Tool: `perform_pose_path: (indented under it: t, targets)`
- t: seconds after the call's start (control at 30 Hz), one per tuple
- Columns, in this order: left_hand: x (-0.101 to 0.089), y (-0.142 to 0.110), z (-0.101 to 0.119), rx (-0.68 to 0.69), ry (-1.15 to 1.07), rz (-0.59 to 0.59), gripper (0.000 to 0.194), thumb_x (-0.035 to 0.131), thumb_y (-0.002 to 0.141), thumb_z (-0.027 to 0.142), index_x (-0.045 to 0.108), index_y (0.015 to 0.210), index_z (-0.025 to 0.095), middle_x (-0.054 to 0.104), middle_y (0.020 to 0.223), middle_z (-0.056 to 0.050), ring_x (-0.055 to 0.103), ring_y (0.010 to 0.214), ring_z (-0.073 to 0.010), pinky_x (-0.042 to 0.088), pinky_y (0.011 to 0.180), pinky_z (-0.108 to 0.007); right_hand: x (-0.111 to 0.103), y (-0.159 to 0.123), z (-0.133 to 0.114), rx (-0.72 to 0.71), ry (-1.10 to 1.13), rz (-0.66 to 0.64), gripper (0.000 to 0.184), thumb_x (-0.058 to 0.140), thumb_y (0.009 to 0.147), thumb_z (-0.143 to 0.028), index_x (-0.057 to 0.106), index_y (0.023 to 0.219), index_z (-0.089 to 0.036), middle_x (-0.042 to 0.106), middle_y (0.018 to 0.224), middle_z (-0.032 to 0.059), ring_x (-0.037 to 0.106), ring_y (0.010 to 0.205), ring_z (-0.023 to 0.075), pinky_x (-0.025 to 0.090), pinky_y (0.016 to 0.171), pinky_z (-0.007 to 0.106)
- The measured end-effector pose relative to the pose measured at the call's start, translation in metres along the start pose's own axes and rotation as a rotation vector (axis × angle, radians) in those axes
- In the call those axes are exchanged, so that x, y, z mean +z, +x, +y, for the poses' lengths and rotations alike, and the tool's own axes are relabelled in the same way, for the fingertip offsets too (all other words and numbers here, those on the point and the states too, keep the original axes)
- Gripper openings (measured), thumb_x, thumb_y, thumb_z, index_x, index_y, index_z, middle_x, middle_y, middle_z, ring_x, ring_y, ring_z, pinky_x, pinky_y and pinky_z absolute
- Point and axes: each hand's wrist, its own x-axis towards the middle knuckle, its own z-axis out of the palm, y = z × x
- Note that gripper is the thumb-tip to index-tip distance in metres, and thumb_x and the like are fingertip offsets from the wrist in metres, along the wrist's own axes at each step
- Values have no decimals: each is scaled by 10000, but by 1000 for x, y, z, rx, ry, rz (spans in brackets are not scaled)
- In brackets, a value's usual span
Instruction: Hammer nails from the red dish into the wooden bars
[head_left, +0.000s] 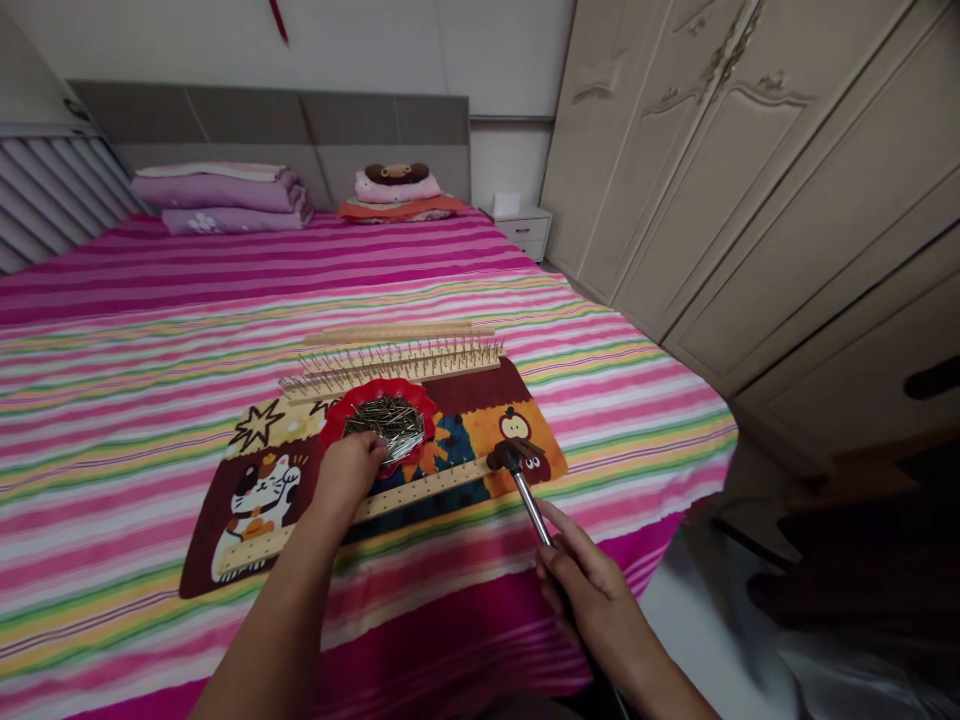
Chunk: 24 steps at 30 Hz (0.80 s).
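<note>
While the right hand (pixel 592 600) clamps a black-headed, silver-shafted hammer (pixel 530 502) by the bed's (pixel 442 640) near edge, left hand (pixel 354 468) is at the red scalloped nail bowl (pixel 335 418), grip unclear; a rim snag could spill it.

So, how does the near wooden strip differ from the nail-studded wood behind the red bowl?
The near wooden strip shows only a few nails, toward its right end, with a row of small dots further left; the nail-studded wood bristles with nails along its length. The left forearm crosses over the near wooden strip and the hammer head is at its right end, while neither is at the nail-studded wood. Both are pale and long.
</note>
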Motion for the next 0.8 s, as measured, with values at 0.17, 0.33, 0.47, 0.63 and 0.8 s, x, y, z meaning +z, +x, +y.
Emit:
perform_pose_path:
  t: [0.17,0.33,0.47,0.63,0.8]
  targets:
    - [-1,-6,-14,-71,-409,102,205,581,662,386,703,724,234,693,707,-6,607,668,-165,427,635,-250,3,0,0,32,15,-10,603,636,768,-437,520,1322,-228,496,613,-49,370,456,85,242,379,181]
    - [-1,-18,-14,-183,-878,17,336,669,555,469,676,724,178,611,534,17,534,509,-122,436,523,-244,3,-3,-2,57,20,-14,596,632,780,-424,510,1329,-227,507,644,-39,383,466,85,251,371,178]
    - [-8,-37,-5,-218,-1126,-12,439,748,471,421,646,797,146,619,579,10,551,510,-115,433,457,-224,2,-4,-5,97,26,-10,607,652,764,-414,505,1331,-254,519,637,-45,406,466,89,271,377,179]
    - [-11,-56,-6,-216,-1245,-43,432,728,515,366,646,880,149,625,597,16,512,463,-79,417,436,-202,3,-5,-5,82,29,2,581,653,756,-387,530,1305,-241,512,621,-48,368,433,76,259,373,180]
    - [-13,-64,-11,-302,-1279,-157,393,769,463,342,698,789,135,696,714,-46,625,621,-133,537,625,-270,3,-6,-4,82,24,-12,556,641,769,-376,535,1300,-246,519,632,-40,381,439,77,240,368,173]
